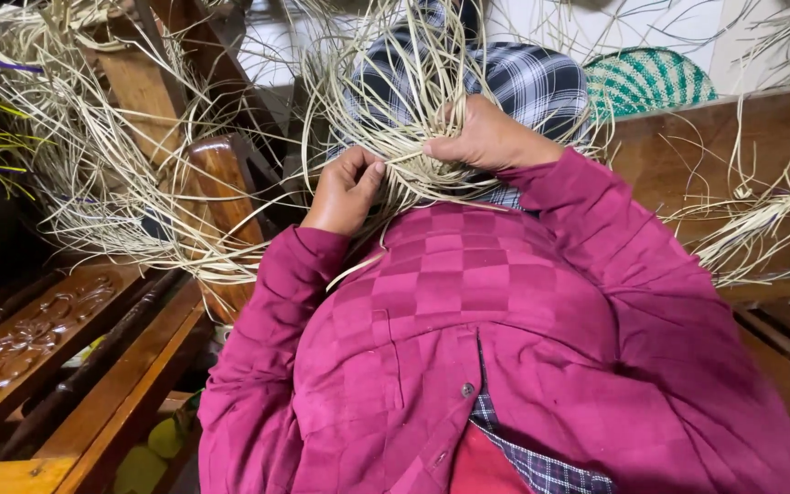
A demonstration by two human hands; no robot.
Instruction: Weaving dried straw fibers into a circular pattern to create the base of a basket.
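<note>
A person in a magenta checked shirt [505, 338] sits working pale straw strands [395, 119] held against a plaid cloth [532, 82] on the lap. The left hand [345, 192] pinches several strands; the right hand [486, 137] grips the gathered bundle. The loose ends fan everywhere, so they could tangle or slip free if either hand slackens.

This looks like a home used for handweaving. Carved dark wooden furniture [29, 343] stands at one side, pale straw strands [93, 174] lie heaped and tangled all around, and a finished green-and-white woven piece [646, 82] leans against the light wall behind a wooden bench back [715, 137].
</note>
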